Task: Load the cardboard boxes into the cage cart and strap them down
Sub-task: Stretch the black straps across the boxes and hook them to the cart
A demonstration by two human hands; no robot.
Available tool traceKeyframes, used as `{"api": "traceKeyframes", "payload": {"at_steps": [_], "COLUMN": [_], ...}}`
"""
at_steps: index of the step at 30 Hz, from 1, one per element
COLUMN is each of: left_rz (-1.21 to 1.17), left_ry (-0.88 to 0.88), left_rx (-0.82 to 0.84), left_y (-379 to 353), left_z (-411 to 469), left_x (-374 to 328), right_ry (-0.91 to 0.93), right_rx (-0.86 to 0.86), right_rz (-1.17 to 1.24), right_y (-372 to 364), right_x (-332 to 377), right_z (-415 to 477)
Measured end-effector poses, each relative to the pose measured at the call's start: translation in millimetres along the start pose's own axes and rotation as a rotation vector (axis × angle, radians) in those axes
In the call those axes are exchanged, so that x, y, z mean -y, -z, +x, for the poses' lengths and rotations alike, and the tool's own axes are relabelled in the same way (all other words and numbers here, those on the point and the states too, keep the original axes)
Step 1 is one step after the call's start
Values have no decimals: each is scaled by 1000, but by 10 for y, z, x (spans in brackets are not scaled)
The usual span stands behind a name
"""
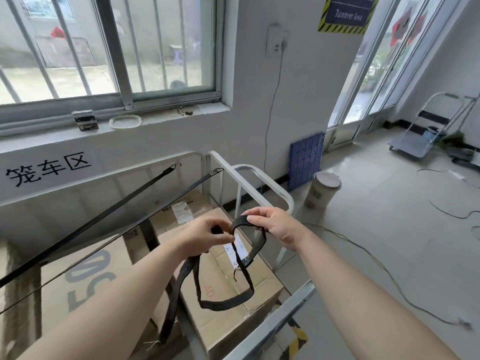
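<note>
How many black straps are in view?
3: an upper taut strap and a lower taut strap hooked on the cart rail, and a loose strap held by the left hand and right hand. Others may be hidden.

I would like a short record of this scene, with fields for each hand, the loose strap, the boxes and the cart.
left hand: pinches the loose black strap
right hand: grips the same strap at the top of its loop
loose black strap: hangs in a loop above the boxes
cardboard boxes: inside the cage cart
stretched straps: two, running to the cart's far rail
</note>
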State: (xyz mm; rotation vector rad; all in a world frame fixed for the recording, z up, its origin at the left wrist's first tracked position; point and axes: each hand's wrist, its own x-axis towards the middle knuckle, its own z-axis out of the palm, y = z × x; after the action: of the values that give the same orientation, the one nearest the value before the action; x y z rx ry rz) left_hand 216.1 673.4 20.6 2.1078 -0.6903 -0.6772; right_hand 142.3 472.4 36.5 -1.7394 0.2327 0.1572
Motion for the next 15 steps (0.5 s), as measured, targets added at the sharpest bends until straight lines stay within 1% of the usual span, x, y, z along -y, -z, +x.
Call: {"api": "traceKeyframes", "payload": {"at_steps": [3, 7, 11, 14, 15], "left_rz": [-87, -60, -4, 39, 45], "left_ry": [29, 35, 5, -5, -6], "left_rx": [-17, -126, -150, -120, -115], "left_y": [-11, 81, 117, 62, 38], "left_z": [21, 57, 100, 125, 134], "left_x": [45, 73, 82, 91, 103], "right_ry": [-34, -142, -192, -210, -224], "right_rx": [-33, -7, -143, -252, -286], "right_rz": [-33, -138, -299, -340, -319], "right_y": [100, 194, 271, 293, 288], "right_x": [-142, -384, -551, -673, -724], "right_z": [-41, -119, -165, -127, -108]}}
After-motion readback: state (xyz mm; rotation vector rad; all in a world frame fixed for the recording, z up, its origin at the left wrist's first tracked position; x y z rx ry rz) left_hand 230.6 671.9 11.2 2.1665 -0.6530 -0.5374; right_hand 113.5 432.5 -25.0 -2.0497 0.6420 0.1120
